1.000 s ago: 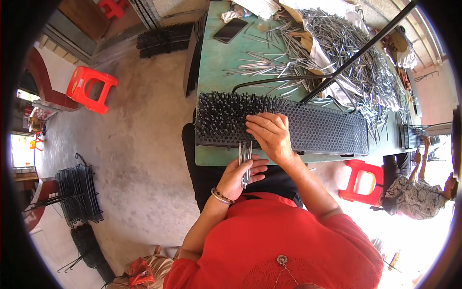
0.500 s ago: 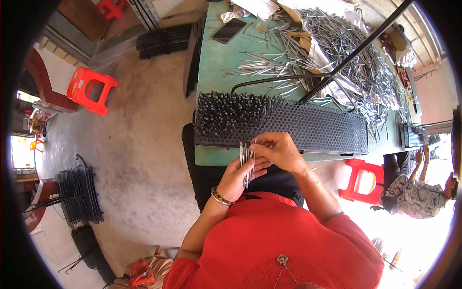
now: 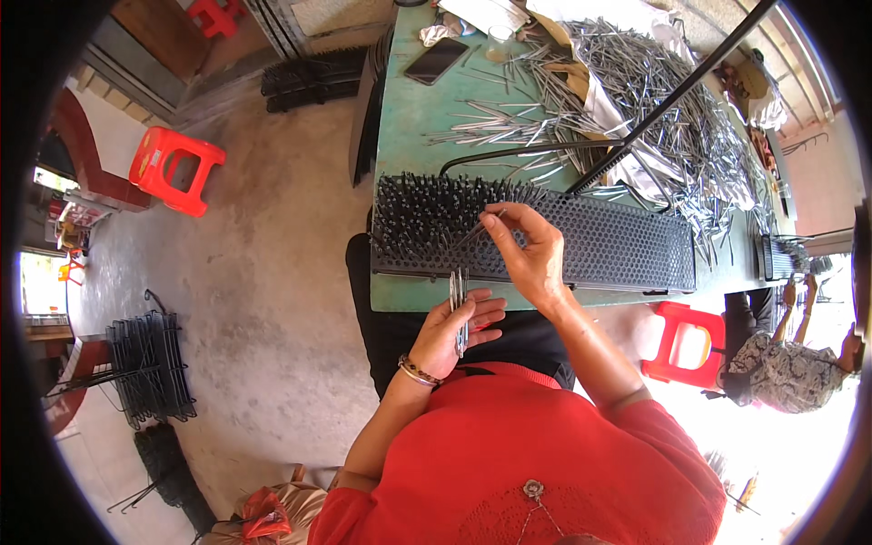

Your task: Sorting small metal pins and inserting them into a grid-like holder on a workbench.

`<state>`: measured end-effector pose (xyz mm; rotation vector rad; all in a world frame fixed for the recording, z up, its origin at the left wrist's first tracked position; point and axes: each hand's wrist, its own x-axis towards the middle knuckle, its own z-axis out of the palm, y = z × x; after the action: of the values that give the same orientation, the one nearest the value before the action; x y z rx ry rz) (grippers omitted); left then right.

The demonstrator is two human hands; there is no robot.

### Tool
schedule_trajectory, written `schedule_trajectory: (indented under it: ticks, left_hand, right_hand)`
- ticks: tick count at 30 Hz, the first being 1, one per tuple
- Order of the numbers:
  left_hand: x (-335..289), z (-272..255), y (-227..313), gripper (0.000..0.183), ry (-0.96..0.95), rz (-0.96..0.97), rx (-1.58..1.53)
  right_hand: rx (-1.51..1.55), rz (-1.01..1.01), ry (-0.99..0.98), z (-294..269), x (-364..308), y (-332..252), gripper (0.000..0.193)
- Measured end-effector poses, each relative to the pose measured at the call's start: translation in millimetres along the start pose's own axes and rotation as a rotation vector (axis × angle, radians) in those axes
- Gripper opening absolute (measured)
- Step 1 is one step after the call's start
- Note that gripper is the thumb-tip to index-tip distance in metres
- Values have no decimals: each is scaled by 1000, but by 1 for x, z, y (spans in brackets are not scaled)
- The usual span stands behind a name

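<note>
A long black perforated rack (image 3: 618, 250) lies along the near edge of a green table (image 3: 409, 118); its left part bristles with upright metal pins (image 3: 427, 213). My left hand (image 3: 454, 327) sits just below the table edge, closed on a small bundle of metal pins (image 3: 459, 295). My right hand (image 3: 531, 250) hovers over the rack, pinching a single pin (image 3: 481, 227) between thumb and fingers beside the filled part.
A big heap of loose metal pins (image 3: 654, 100) covers the far table, with a dark phone (image 3: 438, 62) and a long black rod (image 3: 672, 95). Red stools (image 3: 174, 168) (image 3: 686, 341) stand on the concrete floor; a person (image 3: 781, 363) sits at right. Black wire racks (image 3: 150, 368) lean at left.
My right hand drew back from the rack to the bundle in my left hand, then rose again over the rack holding one pin. My left hand stayed put.
</note>
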<state>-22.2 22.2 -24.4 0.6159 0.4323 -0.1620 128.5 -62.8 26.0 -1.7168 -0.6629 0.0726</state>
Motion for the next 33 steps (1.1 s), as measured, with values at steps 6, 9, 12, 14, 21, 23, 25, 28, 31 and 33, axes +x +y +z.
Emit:
schedule_trajectory:
  ticks: [6, 9, 12, 14, 21, 23, 25, 28, 31, 33]
  left_hand:
    - [-1, -1, -1, 39, 12, -27, -2]
    - [-2, -1, 0, 38, 5, -19, -9]
    - [-2, -1, 0, 38, 8, -13, -4]
    - [-1, -3, -1, 38, 12, -15, -5]
    - [0, -6, -3, 38, -1, -17, -3]
    - [-1, -2, -1, 38, 11, -22, 6]
    - [-2, 0, 0, 38, 25, -28, 15]
    - [-3, 0, 0, 39, 17, -25, 35]
    - [-2, -4, -1, 40, -14, -25, -27]
    - [0, -4, 0, 41, -39, -26, -119]
  right_hand:
    - [-67, -44, -52, 9, -3, 2, 15]
    - [-113, -124, -70, 11, -2, 1, 15]
    - [-184, -252, -107, 12, -2, 4, 17]
    - [-227, -310, -119, 15, -3, 6, 18]
    - [-303, -420, -132, 15, -3, 11, 23]
    - [-340, -497, -217, 15, -4, 14, 25]
    - [-381, -530, -211, 15, -4, 11, 25]
    - [-478, -523, -183, 13, -4, 6, 24]
    - [-543, -501, -195, 12, -3, 6, 25]
    - [-516, -543, -154, 14, -2, 5, 25]
